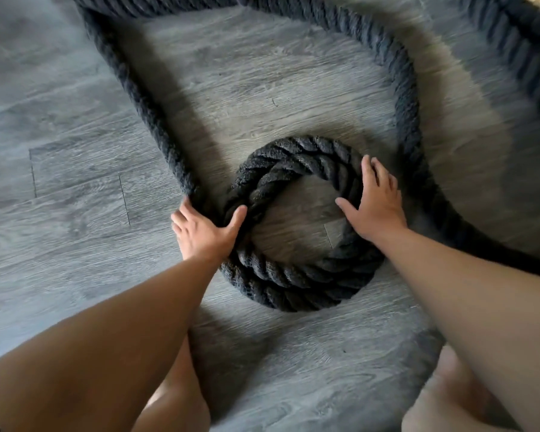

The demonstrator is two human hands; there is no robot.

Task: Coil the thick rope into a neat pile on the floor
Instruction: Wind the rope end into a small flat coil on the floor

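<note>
A thick dark grey twisted rope lies on the grey wood-look floor [60, 188]. Part of it forms a small round coil [293, 285] of about two turns in the middle of the view. My left hand [203, 230] presses on the coil's left side, thumb on the inner turn and fingers over the strand that runs away up and to the left. My right hand [374, 201] lies flat with spread fingers on the coil's right side. Loose rope [409, 98] sweeps in a wide loop behind and to the right of the coil.
More loose rope runs along the top edge and the upper right corner [530, 57]. Another strand [493, 241] passes to the right under my right forearm. My bare knees show at the bottom edge, close to the coil.
</note>
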